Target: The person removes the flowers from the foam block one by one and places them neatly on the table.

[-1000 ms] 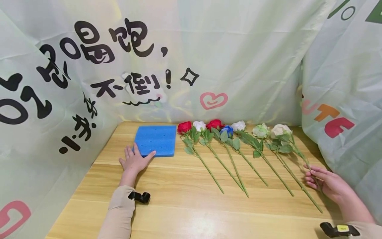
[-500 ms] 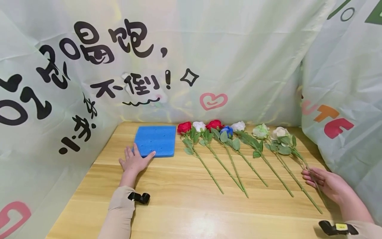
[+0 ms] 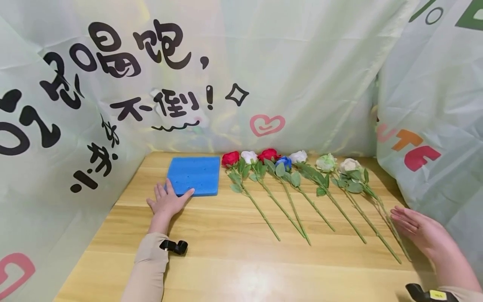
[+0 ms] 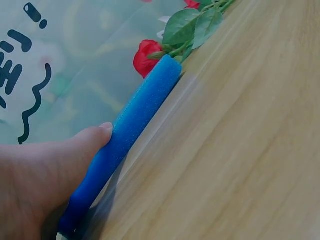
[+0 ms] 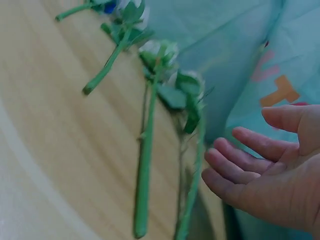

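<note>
My left hand (image 3: 166,203) rests with spread fingers at the near left corner of a square blue foam pad (image 3: 196,176). In the left wrist view its thumb (image 4: 100,134) lies against the edge of the pad. My right hand (image 3: 428,233) is just right of the rightmost stem, fingers extended, holding nothing. That stem belongs to a cream rose (image 3: 349,165), which lies on the table with its head toward the back. In the right wrist view the fingers (image 5: 232,167) are loosely bent beside the rose's green stem (image 5: 192,200).
Left of the cream rose lie a pale green rose (image 3: 326,162), a blue rose (image 3: 284,163) and several red and white ones, stems slanting toward the front right. They are on a wooden table (image 3: 241,264). Printed curtains (image 3: 320,84) stand behind and at both sides.
My right hand has let go of the cream rose's stem and moved slightly right. The rose has settled on the table. The left hand stays at the foam pad; the head view has shifted slightly.
</note>
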Motion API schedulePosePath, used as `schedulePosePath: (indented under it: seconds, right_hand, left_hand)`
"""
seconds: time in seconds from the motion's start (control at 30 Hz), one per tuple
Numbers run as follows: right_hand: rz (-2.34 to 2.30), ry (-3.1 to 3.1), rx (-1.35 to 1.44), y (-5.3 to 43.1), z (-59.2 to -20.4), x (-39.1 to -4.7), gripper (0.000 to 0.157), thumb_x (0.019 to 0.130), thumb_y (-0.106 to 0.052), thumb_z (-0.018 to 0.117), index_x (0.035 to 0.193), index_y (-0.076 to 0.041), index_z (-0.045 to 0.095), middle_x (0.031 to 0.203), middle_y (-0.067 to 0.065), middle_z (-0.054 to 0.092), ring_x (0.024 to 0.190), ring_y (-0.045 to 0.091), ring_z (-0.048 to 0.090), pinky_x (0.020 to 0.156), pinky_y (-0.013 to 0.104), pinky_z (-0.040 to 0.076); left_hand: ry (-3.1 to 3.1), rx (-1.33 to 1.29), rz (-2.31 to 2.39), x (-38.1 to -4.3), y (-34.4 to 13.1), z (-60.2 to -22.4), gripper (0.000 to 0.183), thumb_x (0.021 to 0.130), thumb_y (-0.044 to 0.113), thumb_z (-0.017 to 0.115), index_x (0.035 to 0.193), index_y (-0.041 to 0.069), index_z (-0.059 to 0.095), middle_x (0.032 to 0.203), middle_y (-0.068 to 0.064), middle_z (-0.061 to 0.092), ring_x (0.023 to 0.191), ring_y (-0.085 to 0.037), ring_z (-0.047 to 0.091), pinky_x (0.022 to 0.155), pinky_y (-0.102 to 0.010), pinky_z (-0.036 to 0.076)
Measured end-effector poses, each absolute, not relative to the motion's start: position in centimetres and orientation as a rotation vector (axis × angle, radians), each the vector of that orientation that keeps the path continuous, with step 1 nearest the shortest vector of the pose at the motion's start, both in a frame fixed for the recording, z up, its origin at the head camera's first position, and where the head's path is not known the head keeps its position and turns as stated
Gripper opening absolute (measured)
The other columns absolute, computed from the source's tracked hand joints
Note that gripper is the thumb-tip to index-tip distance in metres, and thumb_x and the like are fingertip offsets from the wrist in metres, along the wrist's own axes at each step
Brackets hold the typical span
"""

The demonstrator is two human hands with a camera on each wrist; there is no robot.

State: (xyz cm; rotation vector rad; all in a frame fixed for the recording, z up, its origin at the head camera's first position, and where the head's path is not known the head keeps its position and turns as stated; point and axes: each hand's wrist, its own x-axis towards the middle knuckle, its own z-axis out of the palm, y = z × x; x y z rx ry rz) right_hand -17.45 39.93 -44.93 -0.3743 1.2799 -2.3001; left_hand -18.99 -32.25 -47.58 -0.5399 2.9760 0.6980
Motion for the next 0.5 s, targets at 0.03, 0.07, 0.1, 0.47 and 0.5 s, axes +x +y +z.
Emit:
schedulePosePath:
  seconds: [0.03, 0.07, 0.1, 0.47, 0.5]
  right_hand:
    - [-2.326, 1.279, -0.392, 39.7, -44.6, -17.4, 0.059, 0.107, -0.011, 0.012, 0.120, -0.010, 0.069, 0.118, 0.002, 0.072, 0.110, 0.011, 0.068, 0.089, 0.023, 0.055]
    - [-2.345, 1.300, -0.412, 39.3, -44.2, -17.3, 0.057, 0.107, -0.009, 0.013, 0.121, -0.009, 0.069, 0.119, 0.003, 0.072, 0.110, 0.012, 0.068, 0.089, 0.023, 0.055]
    - [-2.365, 1.336, -0.431, 39.0, -43.8, -17.3, 0.056, 0.107, -0.008, 0.014, 0.121, -0.009, 0.068, 0.119, 0.002, 0.072, 0.110, 0.012, 0.068, 0.089, 0.024, 0.055]
    - [-2.178, 2.169, -0.458, 32.9, -39.4, -16.9, 0.036, 0.104, -0.007, 0.039, 0.129, -0.024, 0.060, 0.119, -0.024, 0.064, 0.108, -0.014, 0.058, 0.085, 0.005, 0.047]
    - [-2.065, 2.333, -0.419, 32.3, -39.1, -16.9, 0.036, 0.105, -0.011, 0.041, 0.135, -0.026, 0.055, 0.122, -0.029, 0.059, 0.108, -0.019, 0.054, 0.086, 0.002, 0.044]
  left_hand:
    - [2.975, -0.544, 0.685, -19.0, -32.3, -47.6, 0.120, 0.081, 0.087, 0.034, 0.154, 0.007, -0.016, 0.158, -0.029, -0.020, 0.147, -0.047, -0.018, 0.105, -0.078, -0.011]
    - [2.974, -0.551, 0.672, -19.0, -32.3, -47.6, 0.120, 0.080, 0.087, 0.034, 0.155, 0.007, -0.016, 0.159, -0.028, -0.020, 0.147, -0.047, -0.018, 0.104, -0.079, -0.011]
    - [2.972, -0.558, 0.662, -18.9, -32.4, -47.6, 0.120, 0.080, 0.087, 0.034, 0.155, 0.007, -0.016, 0.159, -0.028, -0.019, 0.147, -0.047, -0.018, 0.103, -0.080, -0.011]
    - [3.050, -0.581, 0.611, -18.5, -32.6, -47.2, 0.113, 0.084, 0.080, 0.041, 0.157, 0.005, -0.001, 0.159, -0.030, -0.013, 0.147, -0.049, -0.016, 0.101, -0.082, -0.012]
    - [3.064, -0.577, 0.605, -18.5, -32.5, -46.9, 0.111, 0.085, 0.080, 0.040, 0.157, 0.006, 0.000, 0.159, -0.030, -0.013, 0.147, -0.049, -0.017, 0.101, -0.082, -0.013]
